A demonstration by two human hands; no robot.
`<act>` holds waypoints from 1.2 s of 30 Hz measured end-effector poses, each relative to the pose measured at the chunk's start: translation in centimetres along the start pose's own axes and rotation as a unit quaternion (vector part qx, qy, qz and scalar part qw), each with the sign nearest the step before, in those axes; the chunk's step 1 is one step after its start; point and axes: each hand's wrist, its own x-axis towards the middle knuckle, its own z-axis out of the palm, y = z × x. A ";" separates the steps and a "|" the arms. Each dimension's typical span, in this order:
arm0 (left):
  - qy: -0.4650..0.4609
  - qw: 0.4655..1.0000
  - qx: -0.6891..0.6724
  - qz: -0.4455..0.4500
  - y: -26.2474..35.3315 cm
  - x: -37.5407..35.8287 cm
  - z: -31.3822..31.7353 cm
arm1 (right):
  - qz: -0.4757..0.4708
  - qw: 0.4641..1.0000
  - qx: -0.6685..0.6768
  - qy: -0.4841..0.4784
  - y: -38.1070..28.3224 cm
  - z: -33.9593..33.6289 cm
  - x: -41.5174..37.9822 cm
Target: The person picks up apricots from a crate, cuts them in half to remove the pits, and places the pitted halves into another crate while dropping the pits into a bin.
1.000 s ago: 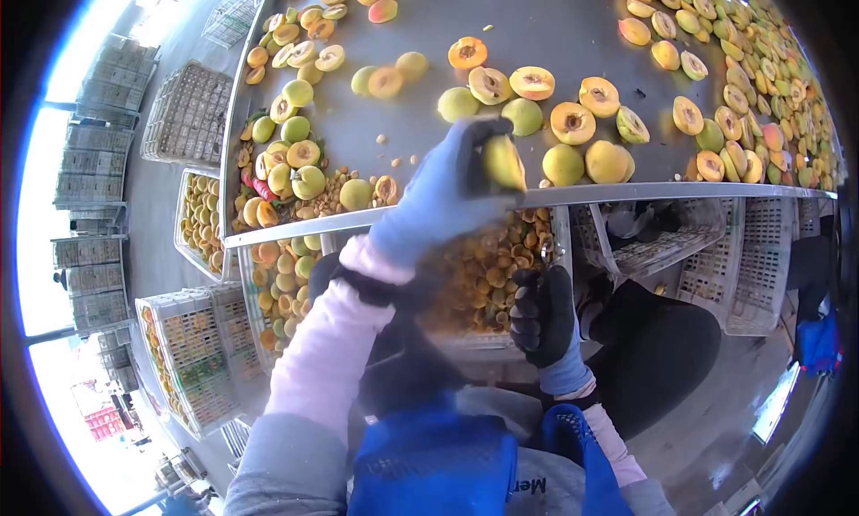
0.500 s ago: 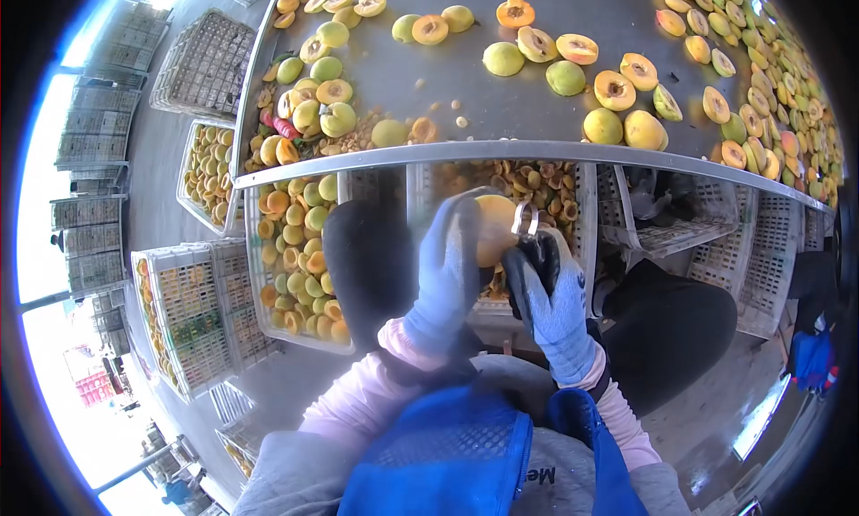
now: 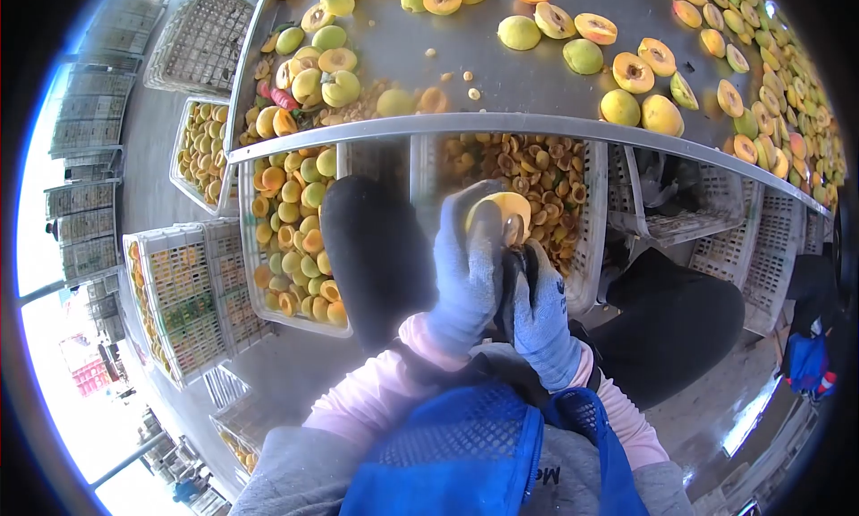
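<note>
Fruit (image 3: 499,211), yellow and rounded, is at the centre of the frame, raised in front of the person's middle, just below the table edge. The left hand (image 3: 465,265), in a pale blue glove, wraps its fingers around it from the left. The right hand (image 3: 548,324), gloved in blue and black, is closed in close beside the left, its fingertips at the fruit's lower right. It seems to grip a small metal tool (image 3: 513,231), mostly hidden; how firmly, I cannot tell.

The left hand has come back from over the table to meet the right, so the fruit is now up against the fingers of both hands, within the tool's reach.

Beyond the hands, a crate (image 3: 592,212) of brownish, hollow-looking halves sits under the table edge. To its left, past a dark-clad knee (image 3: 371,247), a second crate (image 3: 304,326) holds yellow and green fruit.

Across the top of the frame runs the grey table (image 3: 483,122) with its metal rim. Cut halves (image 3: 633,72) lie scattered there, some face up, with a dense pile (image 3: 787,95) at upper right. Stacked crates stand at far left; at the right edge is another person's blue clothing (image 3: 808,359).
</note>
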 end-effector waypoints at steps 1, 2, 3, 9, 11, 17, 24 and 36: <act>0.005 1.000 -0.007 -0.021 0.2 0.0 0.1 | -0.014 1.000 -0.009 -0.005 0.5 0.2 -0.4; 0.007 0.999 -0.005 -0.035 0.0 -0.1 0.2 | -0.028 0.999 -0.019 -0.010 0.9 0.4 -0.8; 0.009 0.999 -0.003 -0.049 -0.2 -0.1 0.2 | 0.005 0.999 0.028 -0.033 1.2 0.4 -0.9; -0.077 0.990 0.004 -0.115 -1.5 0.4 -1.4 | 0.000 0.997 0.023 -0.073 3.1 -0.5 -1.0; -0.181 0.958 -0.052 -0.217 -0.9 1.8 -3.4 | 0.074 0.990 0.079 -0.086 2.9 -0.5 -1.2; -0.256 0.954 0.069 -0.139 -1.5 2.7 -4.7 | 0.006 0.992 0.040 -0.119 1.2 -0.4 -0.2; -0.089 0.978 0.061 -0.177 -1.5 1.0 -1.5 | -0.048 0.997 0.007 -0.060 2.3 1.0 -1.7; 0.043 0.989 -0.072 -0.123 -0.6 -0.3 0.1 | 0.133 0.973 0.190 -0.009 -1.5 0.8 0.5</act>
